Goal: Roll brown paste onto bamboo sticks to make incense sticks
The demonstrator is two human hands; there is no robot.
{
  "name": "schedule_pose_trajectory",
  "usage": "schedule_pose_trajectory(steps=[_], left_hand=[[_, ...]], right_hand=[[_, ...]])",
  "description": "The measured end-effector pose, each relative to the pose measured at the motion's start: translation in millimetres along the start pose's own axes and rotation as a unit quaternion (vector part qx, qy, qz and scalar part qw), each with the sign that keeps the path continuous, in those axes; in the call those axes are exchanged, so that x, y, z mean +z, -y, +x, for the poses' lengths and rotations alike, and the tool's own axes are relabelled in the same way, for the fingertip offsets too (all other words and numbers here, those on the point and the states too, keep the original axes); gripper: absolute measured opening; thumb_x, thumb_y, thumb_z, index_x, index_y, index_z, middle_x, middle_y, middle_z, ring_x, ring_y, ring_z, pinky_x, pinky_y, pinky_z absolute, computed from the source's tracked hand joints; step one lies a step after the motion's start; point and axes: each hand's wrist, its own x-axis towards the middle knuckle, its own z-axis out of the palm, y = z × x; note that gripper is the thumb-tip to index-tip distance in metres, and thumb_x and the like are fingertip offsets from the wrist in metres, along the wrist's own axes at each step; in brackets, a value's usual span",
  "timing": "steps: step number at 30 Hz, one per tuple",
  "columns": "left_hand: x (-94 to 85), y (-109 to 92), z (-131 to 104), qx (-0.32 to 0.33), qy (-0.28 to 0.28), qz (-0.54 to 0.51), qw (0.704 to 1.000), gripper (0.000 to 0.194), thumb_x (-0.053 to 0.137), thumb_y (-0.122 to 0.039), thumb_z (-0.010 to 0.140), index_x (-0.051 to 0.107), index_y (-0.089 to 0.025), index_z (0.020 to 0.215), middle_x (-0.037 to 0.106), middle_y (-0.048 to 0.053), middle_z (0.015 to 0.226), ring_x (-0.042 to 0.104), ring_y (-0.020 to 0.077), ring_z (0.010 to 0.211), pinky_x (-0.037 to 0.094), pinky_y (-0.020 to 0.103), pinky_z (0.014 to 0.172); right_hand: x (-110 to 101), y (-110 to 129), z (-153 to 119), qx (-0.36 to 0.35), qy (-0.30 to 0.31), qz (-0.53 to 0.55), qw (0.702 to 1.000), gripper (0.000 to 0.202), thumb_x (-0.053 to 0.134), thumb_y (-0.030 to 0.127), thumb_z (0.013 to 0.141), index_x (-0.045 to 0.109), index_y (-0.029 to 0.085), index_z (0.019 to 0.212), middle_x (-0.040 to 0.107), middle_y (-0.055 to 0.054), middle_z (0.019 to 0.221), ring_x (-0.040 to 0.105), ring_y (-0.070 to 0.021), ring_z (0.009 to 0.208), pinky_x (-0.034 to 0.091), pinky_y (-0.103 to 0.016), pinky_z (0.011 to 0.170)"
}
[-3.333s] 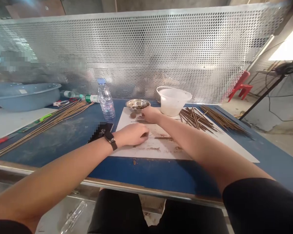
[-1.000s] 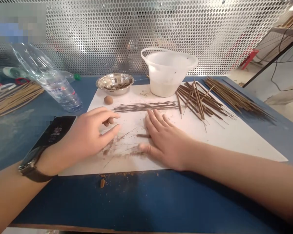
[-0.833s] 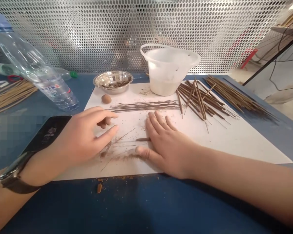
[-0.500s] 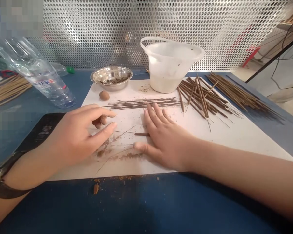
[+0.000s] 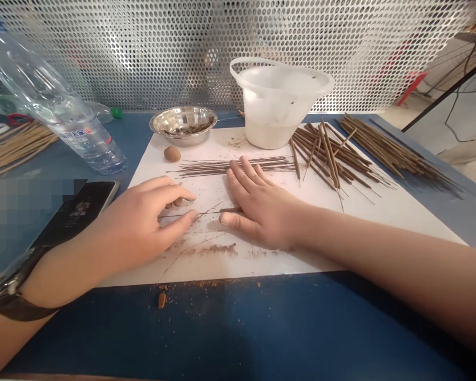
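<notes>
In the centre of the frame, the right hand (image 5: 264, 211) lay flat over a brown-coated stick (image 5: 230, 210), its fingers straight and its thumb spread wide. The visible end of that stick showed between thumb and forefinger, on the white sheet (image 5: 384, 222). Left of centre, the left hand (image 5: 143, 222) held its thumb and forefinger apart beside the stick's thin bare end (image 5: 172, 216); whether its curled fingers held anything could not be told

Above the hands lay a row of thin sticks (image 5: 206, 168), with a brown ball (image 5: 172, 154) and a metal bowl (image 5: 183, 127) at upper left of centre. A white bucket (image 5: 275, 106) stood at upper centre, a pile of coated sticks (image 5: 333, 156) to its right. A plastic bottle (image 5: 77, 124) filled the upper left
</notes>
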Motion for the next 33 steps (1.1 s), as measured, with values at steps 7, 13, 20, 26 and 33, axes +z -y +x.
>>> schedule_pose_trajectory(steps=[7, 13, 20, 26, 33], left_hand=[[5.2, 5.6, -1.7, -0.013, 0.028, 0.015, 0.999, 0.037, 0.065, -0.06, 0.098, 0.078, -0.028, 0.113, 0.075, 0.009, 0.108, 0.072, 0.0326, 0.099, 0.057, 0.045, 0.086], [3.0, 5.5, -1.6, -0.021, 0.022, 0.015, 0.999, 0.034, 0.064, -0.06, 0.097, 0.076, -0.03, 0.108, 0.077, 0.008, 0.108, 0.072, 0.0308, 0.095, 0.056, 0.044, 0.085], [2.0, 2.8, -1.1, -0.05, 0.009, 0.0, 0.999, 0.032, 0.066, -0.06, 0.094, 0.076, -0.033, 0.107, 0.078, 0.005, 0.111, 0.073, 0.0307, 0.098, 0.053, 0.042, 0.084], [-2.2, 1.2, 1.8, -0.068, 0.059, 0.023, 0.996, 0.048, 0.058, -0.065, 0.1, 0.076, -0.026, 0.121, 0.075, 0.009, 0.125, 0.071, 0.0325, 0.109, 0.052, 0.048, 0.093], [-5.2, -3.8, 3.0, -0.094, 0.067, 0.015, 0.993, 0.053, 0.057, -0.062, 0.099, 0.073, -0.022, 0.129, 0.074, 0.01, 0.116, 0.069, 0.0315, 0.104, 0.051, 0.047, 0.09]], right_hand=[[-3.8, 24.5, -13.6, 0.049, -0.019, -0.02, 0.998, 0.123, 0.02, 0.095, 0.099, 0.025, 0.001, 0.179, 0.021, -0.024, 0.185, 0.003, -0.0485, 0.173, 0.017, -0.072, 0.139], [19.0, 68.3, -67.6, 0.082, -0.028, -0.024, 0.996, 0.121, 0.033, 0.098, 0.093, 0.029, 0.014, 0.181, 0.032, -0.016, 0.183, 0.017, -0.0494, 0.171, 0.036, -0.073, 0.135], [13.9, 60.2, -38.8, 0.104, 0.012, -0.019, 0.994, 0.124, 0.024, 0.096, 0.097, 0.029, 0.003, 0.179, 0.02, -0.022, 0.185, 0.005, -0.0489, 0.172, 0.022, -0.072, 0.139], [-7.8, 55.7, -15.8, 0.109, 0.084, -0.029, 0.99, 0.124, 0.019, 0.091, 0.102, 0.012, -0.009, 0.177, -0.004, -0.028, 0.184, -0.012, -0.0462, 0.17, 0.01, -0.068, 0.14], [-1.6, 92.5, -55.9, 0.101, 0.096, -0.035, 0.99, 0.132, 0.026, 0.101, 0.093, 0.032, -0.003, 0.176, 0.016, -0.028, 0.184, 0.01, -0.055, 0.17, 0.027, -0.073, 0.136]])
